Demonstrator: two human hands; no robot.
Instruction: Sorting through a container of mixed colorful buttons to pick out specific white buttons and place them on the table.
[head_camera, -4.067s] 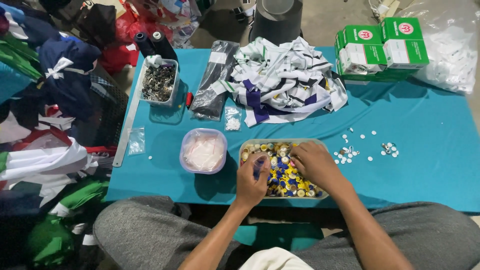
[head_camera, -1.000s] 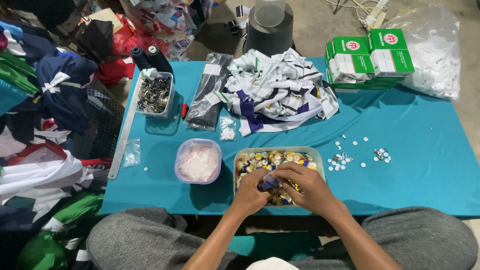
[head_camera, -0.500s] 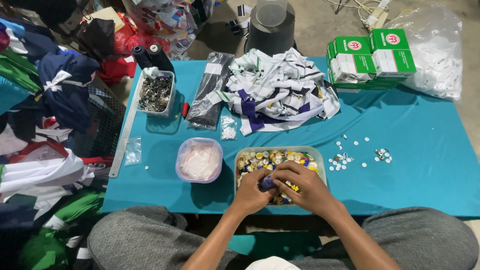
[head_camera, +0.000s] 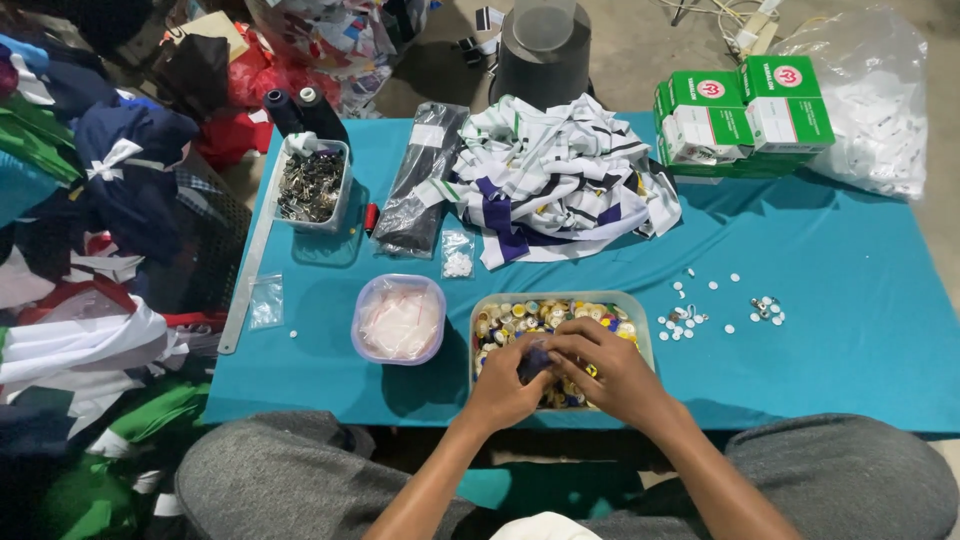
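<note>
The round tub of small bags on the teal table stays where it was. Beside it, over the tray of coloured buttons, the left hand still pinches a small dark purple piece, as half a second ago. The right hand stays pressed against it, its fingers curled on the same piece; before, it was spread in the tray. The loose white buttons have not moved.
</note>
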